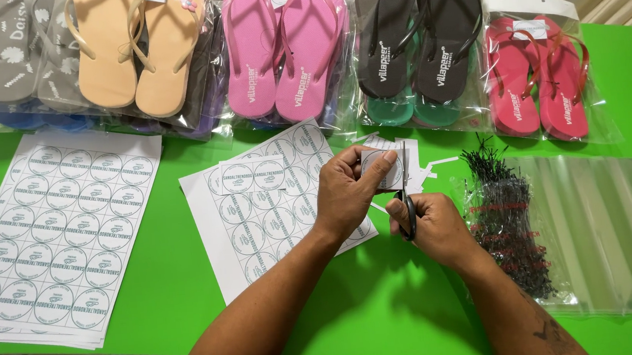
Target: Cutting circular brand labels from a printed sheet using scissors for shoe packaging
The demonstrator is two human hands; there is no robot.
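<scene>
Bare forearms — tattooed right forearm point(551, 332)

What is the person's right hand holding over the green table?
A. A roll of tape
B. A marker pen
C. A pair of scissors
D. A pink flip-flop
C: the right hand grips a pair of scissors, blades pointing up along the small paper piece that the left hand pinches above the green table.

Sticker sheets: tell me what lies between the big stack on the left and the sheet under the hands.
In the head view, only bare green table separates the left stack from the sheet under the hands.
</scene>
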